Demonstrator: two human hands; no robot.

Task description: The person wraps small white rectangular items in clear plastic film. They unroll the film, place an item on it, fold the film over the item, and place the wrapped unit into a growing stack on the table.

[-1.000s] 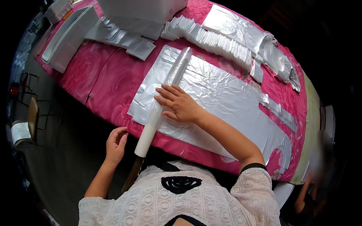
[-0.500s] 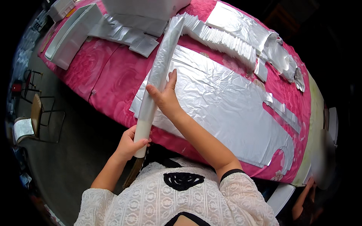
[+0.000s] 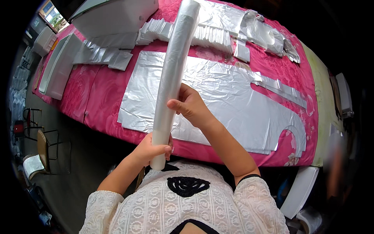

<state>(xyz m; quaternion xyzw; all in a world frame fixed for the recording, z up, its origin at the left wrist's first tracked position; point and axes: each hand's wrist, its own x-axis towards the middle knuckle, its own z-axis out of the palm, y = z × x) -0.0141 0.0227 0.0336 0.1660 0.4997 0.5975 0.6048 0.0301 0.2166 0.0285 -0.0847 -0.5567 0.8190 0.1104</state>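
A long roll of clear plastic film is held nearly upright in front of me, its far end tilted slightly right. My left hand wraps round the whitish lower end of the roll. Higher up, my right hand grips the roll's right side, thumb on the near face and fingers partly hidden behind it. Beneath and beyond the roll, a stack of flat silvery plastic bags with cut-out handles lies on the table; the roll covers part of it.
The table has a pink flowered cloth. Along its far side are a row of folded plastic bags, crumpled plastic and a large white box. A white bin and a chair are at left.
My view has shifted, moving the table contents leftward in the picture. The roll has become more upright, and both hands still hold it, the right a little lower along it.
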